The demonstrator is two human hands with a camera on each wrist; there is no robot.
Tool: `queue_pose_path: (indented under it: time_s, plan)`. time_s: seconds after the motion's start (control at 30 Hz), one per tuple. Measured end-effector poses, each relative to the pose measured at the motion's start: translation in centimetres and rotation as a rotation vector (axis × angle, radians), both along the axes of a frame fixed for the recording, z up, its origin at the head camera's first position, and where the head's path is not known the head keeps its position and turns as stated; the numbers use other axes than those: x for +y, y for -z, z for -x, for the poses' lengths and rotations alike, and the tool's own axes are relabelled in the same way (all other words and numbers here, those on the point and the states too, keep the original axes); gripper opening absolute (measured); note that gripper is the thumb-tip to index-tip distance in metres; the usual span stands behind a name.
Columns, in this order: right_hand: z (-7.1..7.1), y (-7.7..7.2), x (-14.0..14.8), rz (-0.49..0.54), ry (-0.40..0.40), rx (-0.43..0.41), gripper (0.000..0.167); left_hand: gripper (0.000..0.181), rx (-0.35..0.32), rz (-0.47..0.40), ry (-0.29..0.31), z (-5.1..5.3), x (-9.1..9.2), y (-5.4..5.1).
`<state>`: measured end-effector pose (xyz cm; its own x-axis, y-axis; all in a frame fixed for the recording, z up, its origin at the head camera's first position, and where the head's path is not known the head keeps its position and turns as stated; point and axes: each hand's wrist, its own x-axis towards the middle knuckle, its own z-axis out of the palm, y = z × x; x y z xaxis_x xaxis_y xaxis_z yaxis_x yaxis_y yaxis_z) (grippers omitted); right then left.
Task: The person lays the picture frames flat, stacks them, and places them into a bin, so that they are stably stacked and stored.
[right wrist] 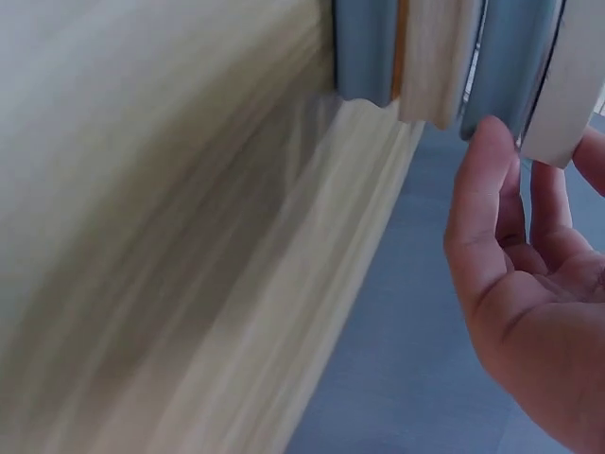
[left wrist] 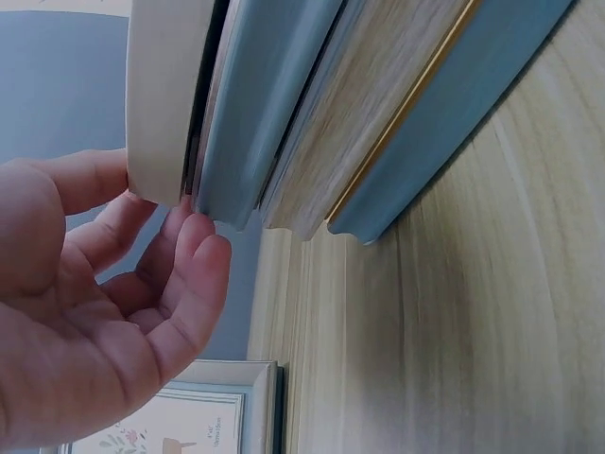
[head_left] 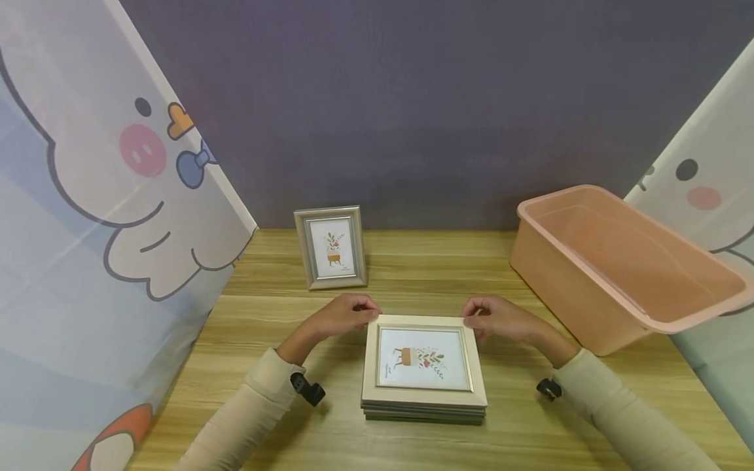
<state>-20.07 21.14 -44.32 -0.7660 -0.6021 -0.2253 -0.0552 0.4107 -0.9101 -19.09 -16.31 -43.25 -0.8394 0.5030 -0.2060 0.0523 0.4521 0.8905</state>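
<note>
Head view: Left hand (head_left: 341,315) and right hand (head_left: 501,318) pinch the far corners of a cream rectangular picture frame (head_left: 421,361) atop a near, grey-edged frame stack (head_left: 424,414), apparently the gripping step; any lift calls for level handling.

1. Pile of frames (head_left: 424,416) placed on table (head_left: 436,261), near front, about centre.
2. Pile topped by the top frame (head_left: 424,356); other frames layered beneath it.
3. Top frame held at far-left corner by left hand (head_left: 344,314), at far-right corner by right hand (head_left: 501,318).
4. Standing frame (head_left: 332,248) set on table behind pile, toward left; left hand positioned between the two.
5. Bin (head_left: 571,288) placed at right of table, right of and behind pile.
6. Table bordered by back panel (head_left: 377,118) behind, one sheet at left (head_left: 71,163), another sheet at right (head_left: 713,163).
</note>
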Motion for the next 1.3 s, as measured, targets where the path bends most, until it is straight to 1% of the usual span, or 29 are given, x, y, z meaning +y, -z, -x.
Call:
queue_pose_path:
  time_s: [0.1,0.17,0.27,0.4,0.57,0.6,0.7,0.83,0.93,1.03,1.13,1.23,1.3]
  plan:
    - [0.4,-0.6,0.0,-0.039,-0.009,0.046,0.024,0.030,0.012,0.015,-0.008,0.1,-0.2,-0.4]
    - [0.8,-1.1,0.0,-0.058,-0.002,0.080,0.025,0.033,0.026,0.026,-0.029,0.1,-0.4,-0.7]
    - [1.5,-2.0,-0.2,-0.065,0.025,0.136,0.027,0.034,0.042,0.026,-0.059,0.5,-0.9,-1.1]
    - [2.6,-3.0,-0.7,-0.061,0.058,0.182,0.025,0.032,0.053,0.018,-0.093,1.0,-1.7,-1.3]
    - [4.3,-4.3,-1.7,-0.046,0.109,0.228,0.022,0.029,0.080,0.010,-0.175,1.6,-3.1,-1.9]
    - [4.6,-4.5,-2.0,-0.043,0.120,0.238,0.021,0.028,0.087,0.008,-0.192,1.7,-3.3,-2.0]
    - [5.6,-5.0,-2.6,-0.034,0.153,0.261,0.022,0.028,0.078,-0.015,-0.245,1.9,-4.2,-2.0]
    - [6.6,-5.6,-3.4,-0.024,0.190,0.281,0.023,0.032,0.079,-0.029,-0.300,2.2,-5.4,-1.6]
    - [7.5,-5.8,-4.0,-0.013,0.202,0.304,0.024,0.037,0.084,-0.030,-0.341,2.4,-6.4,-1.4]
    - [8.3,-6.2,-4.6,-0.016,0.197,0.346,0.025,0.040,0.089,-0.045,-0.409,2.8,-7.4,-1.3]
    - [9.0,-6.9,-5.4,-0.030,0.196,0.387,0.027,0.040,0.117,-0.046,-0.497,3.3,-8.5,-1.2]
    - [9.6,-7.6,-6.4,-0.040,0.199,0.404,0.030,0.039,0.147,-0.068,-0.584,3.9,-9.4,-0.9]
    - [9.9,-8.0,-7.3,-0.047,0.204,0.409,0.032,0.038,0.161,-0.086,-0.630,4.2,-10.0,-0.7]
